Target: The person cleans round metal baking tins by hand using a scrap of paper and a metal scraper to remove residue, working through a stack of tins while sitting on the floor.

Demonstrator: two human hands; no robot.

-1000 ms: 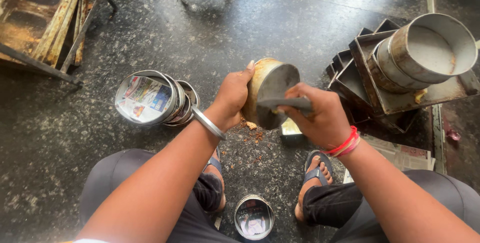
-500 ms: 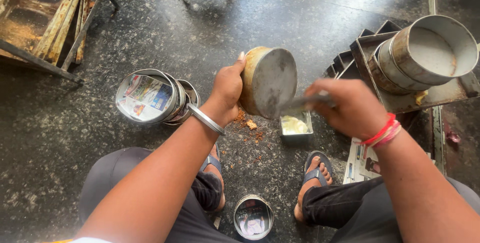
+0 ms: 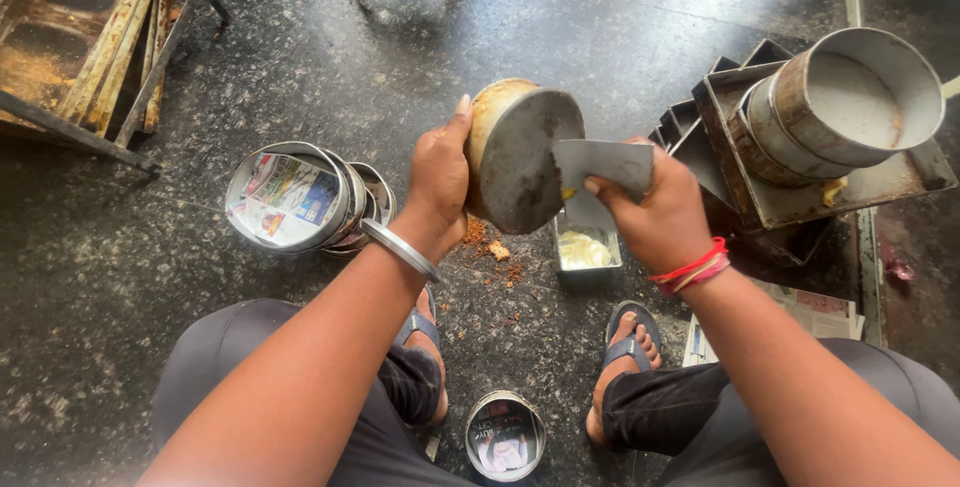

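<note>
The left hand (image 3: pixel 438 182) has its grip closed around the side wall of a round, worn metal baking tin (image 3: pixel 520 155), which it holds tipped on edge above the dark speckled stone floor (image 3: pixel 620 37), flat base turned toward the camera. The right hand (image 3: pixel 655 212) has its grip closed on a flat, pale metal scraper blade (image 3: pixel 600 169), whose edge lies against the tin's base near its right rim. A silver bangle (image 3: pixel 400 250) sits on the left wrist, and red threads (image 3: pixel 692 269) circle the right. Directly below the tin, brown crumbs (image 3: pixel 495 252) are scattered on the floor, just beside a small rectangular metal tray holding a pale yellow fat (image 3: pixel 586 250). To the left lies a nested row of round tins lined with newspaper (image 3: pixel 285 197); another small paper-lined tin (image 3: pixel 505 435) stands between the person's sandalled feet. At right, stacked square trays (image 3: pixel 880 182) carry a large round tin lying on its side (image 3: pixel 850 97). A rusty metal rack (image 3: pixel 80 37) fills the upper left corner.
</note>
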